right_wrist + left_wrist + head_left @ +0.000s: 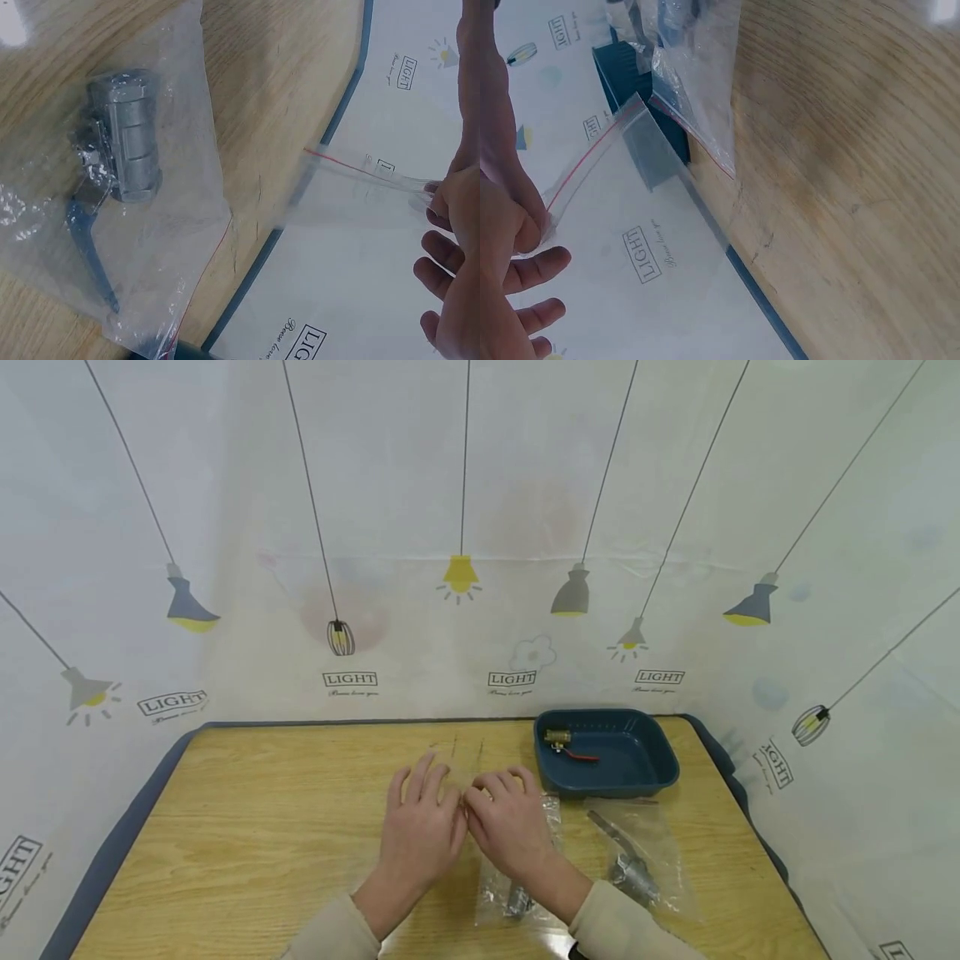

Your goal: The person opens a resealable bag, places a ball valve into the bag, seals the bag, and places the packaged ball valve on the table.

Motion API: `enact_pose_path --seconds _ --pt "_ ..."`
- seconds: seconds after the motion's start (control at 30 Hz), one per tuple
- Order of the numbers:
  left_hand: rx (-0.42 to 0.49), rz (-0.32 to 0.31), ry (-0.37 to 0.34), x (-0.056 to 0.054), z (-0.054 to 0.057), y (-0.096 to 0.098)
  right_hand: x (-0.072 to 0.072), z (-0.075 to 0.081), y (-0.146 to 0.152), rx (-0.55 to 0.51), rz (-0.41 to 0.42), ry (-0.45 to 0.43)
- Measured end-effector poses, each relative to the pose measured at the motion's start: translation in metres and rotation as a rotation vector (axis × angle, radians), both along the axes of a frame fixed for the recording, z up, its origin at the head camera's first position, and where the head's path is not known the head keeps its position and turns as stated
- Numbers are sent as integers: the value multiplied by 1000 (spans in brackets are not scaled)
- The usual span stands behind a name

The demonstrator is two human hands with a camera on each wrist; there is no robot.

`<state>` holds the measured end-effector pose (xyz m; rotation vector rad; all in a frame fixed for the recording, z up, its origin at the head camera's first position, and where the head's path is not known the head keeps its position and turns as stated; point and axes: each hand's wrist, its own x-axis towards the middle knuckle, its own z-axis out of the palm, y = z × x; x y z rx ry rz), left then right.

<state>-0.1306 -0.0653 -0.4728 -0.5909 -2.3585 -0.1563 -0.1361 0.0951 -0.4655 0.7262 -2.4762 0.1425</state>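
Thumb and fingertips of my left hand [422, 831] pinch the upper edge of a clear zip bag [634, 127] with a red stripe along its seal. My right hand [513, 822] pinches the same bag's edge close beside it. In the head view the hands nearly touch, and the bag hardly shows. Both wrist views show it hanging see-through, with nothing visible inside. Under the right forearm lies another zip bag [184, 112] holding a grey metal valve [135, 142] with a blue lever [94, 255].
A dark blue basket [660, 777] stands at the table's back right, with a brass valve [557, 737] and its red lever inside. Nearer, a third clear bag [675, 868] holds a grey metal valve [633, 877] with a long lever. The wooden table [247, 843] meets a printed curtain [420, 643].
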Motion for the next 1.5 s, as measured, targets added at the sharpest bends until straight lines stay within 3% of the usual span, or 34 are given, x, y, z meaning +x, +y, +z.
enact_pose_path --seconds 0.23,0.4,0.7,0.97,1.33,1.5 --pt "21 10 19 0 0 2 -2 0 2 -19 -1 39" --pt "11 25 14 1 0 3 -5 -3 2 -28 -47 87" --pt "23 17 45 0 -3 7 -4 -6 2 -26 -44 42" --pt "56 17 39 2 -5 9 -5 -12 2 -13 -55 73" --pt "61 36 2 2 -2 7 -5 -12 0 -39 -59 53" --pt "68 63 -55 2 2 8 -4 -9 -2 -35 -52 36"
